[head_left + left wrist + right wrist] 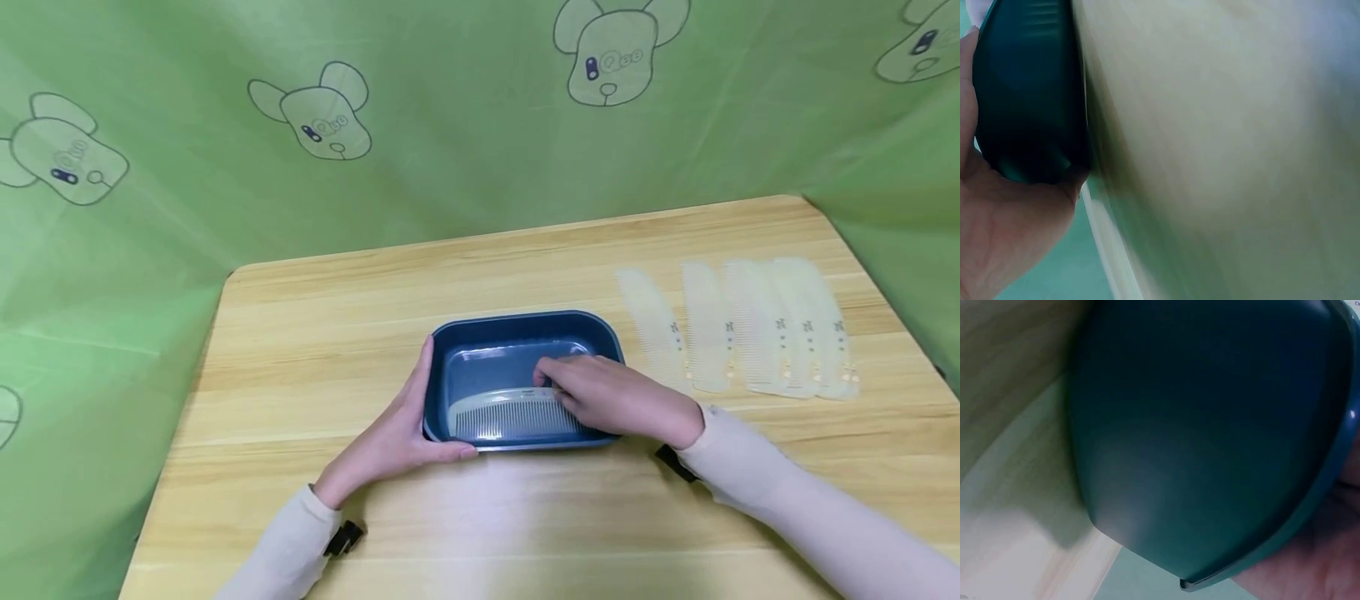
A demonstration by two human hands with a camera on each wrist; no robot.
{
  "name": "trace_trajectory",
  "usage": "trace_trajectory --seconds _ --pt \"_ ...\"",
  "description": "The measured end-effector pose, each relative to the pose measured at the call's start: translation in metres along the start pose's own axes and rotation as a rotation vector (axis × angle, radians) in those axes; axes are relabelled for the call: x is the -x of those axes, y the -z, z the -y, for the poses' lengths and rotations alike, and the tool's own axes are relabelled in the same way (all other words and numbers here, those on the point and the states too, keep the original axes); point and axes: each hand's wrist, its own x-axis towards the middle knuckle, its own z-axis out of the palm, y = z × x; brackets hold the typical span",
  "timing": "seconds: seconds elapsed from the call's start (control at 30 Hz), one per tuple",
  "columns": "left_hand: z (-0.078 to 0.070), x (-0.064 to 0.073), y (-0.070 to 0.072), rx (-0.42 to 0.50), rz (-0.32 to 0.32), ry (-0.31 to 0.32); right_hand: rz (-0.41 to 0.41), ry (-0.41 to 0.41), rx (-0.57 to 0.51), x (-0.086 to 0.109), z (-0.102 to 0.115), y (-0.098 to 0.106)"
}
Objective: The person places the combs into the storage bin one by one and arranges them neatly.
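Note:
A dark blue plastic box [487, 367], rectangular with rounded corners and without a lid, stands on the table in the head view. My left hand [397, 429] holds its left end, thumb along the front wall and fingers along the left side; the left wrist view shows this hand against the outer wall. Inside the box, near its front wall, is a pale translucent comb [510, 417], teeth toward me. My right hand [607, 396] reaches over the right wall with curled fingers and pinches the comb's right end, which it partly hides. In the right wrist view the box's outside [1197, 437] covers most of the hand.
Several similar pale combs [757, 325] lie side by side on the right of the wooden table [337, 333], some overlapping. The nearest of them [651, 321] is close to the box's right end. A green curtain [465, 167] with animal-head prints hangs behind the table.

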Motion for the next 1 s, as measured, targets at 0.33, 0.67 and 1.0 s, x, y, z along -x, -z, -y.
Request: trace_trajectory --seconds 0.33,0.67,1.0 --pt "-0.0015 -0.0002 0.0006 0.004 -0.001 -0.005 0.010 -0.037 0.070 -0.0007 0.0012 -0.0022" --pt "0.0016 -0.0008 -0.0017 0.018 -0.006 0.000 0.002 -0.073 0.064 0.0012 0.0028 -0.0044" --pt "0.0025 -0.0007 -0.0020 0.021 -0.008 -0.002 -0.057 -0.050 -0.148 0.0032 -0.0037 -0.0008"
